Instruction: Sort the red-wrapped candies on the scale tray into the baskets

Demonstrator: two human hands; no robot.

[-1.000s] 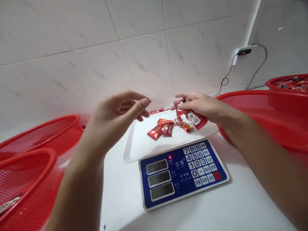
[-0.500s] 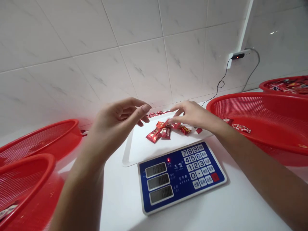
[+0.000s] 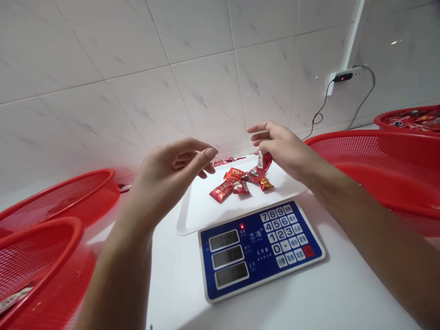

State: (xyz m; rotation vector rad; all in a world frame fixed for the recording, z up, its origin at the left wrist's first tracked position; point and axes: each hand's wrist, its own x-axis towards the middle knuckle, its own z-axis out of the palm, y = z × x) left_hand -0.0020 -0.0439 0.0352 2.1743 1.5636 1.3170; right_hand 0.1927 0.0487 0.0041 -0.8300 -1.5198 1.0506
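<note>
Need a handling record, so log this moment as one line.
left hand: empty, raised | right hand: holding red packet above tray | tray: other red packets

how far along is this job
Done: the far basket already holds a heap of packets. In hand: the right hand pinches one packet over the tray. Left: several packets still lie on the tray, which sits on the scale.

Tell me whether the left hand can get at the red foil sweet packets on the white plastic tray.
Probably yes: the left hand hovers open just up and left of the red foil packets, nothing between them; the right hand is on their other side.
</note>
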